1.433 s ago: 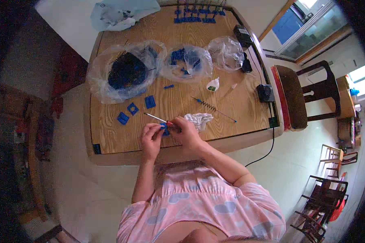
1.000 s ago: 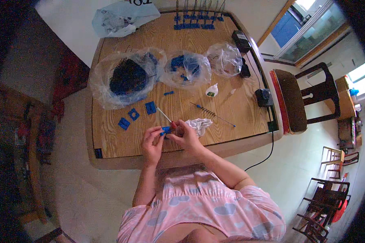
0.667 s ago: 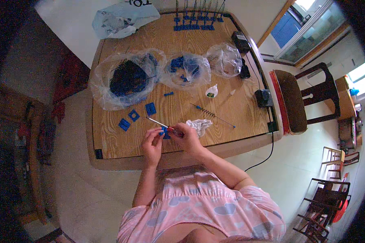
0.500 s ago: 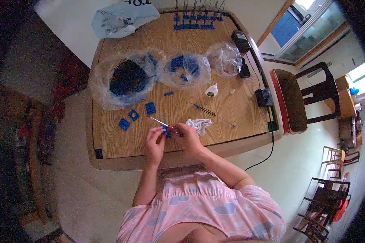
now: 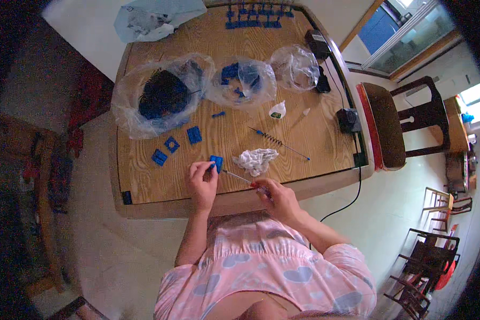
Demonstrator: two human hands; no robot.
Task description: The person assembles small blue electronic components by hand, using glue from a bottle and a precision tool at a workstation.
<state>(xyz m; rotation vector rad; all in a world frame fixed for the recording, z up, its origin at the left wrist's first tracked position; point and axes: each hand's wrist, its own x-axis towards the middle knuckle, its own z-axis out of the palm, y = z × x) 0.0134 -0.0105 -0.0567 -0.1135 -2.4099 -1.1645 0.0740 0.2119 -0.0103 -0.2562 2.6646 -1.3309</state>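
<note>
My left hand (image 5: pixel 201 181) pinches a small blue plastic block (image 5: pixel 217 161) over the table's near edge. In my right hand (image 5: pixel 280 199) is a screwdriver (image 5: pixel 239 177) with a red handle and a thin metal shaft. Its tip points up and left, close to the block's lower right side; contact there cannot be made out. Left of the block, blue plastic pieces lie in a slanting row: one flat piece (image 5: pixel 194 135), one with a pale round centre (image 5: pixel 171 144), and another (image 5: pixel 159 157). A crumpled white cloth (image 5: pixel 256 161) lies just beyond the screwdriver.
Clear plastic bags hold dark springy parts (image 5: pixel 165 93) and blue pieces (image 5: pixel 234 72). A third clear bag (image 5: pixel 296 68) is nearby. A spring on a rod (image 5: pixel 273 140), a small white bottle (image 5: pixel 277 110) and a black adapter (image 5: pixel 349 120) lie rightward. Several blue-based spring stands (image 5: pixel 250 24) line the back.
My right hand has drawn back right and toward me. The screwdriver, earlier crossing above the blue block, now has its tip by the block's side. More of the block shows in my left hand.
</note>
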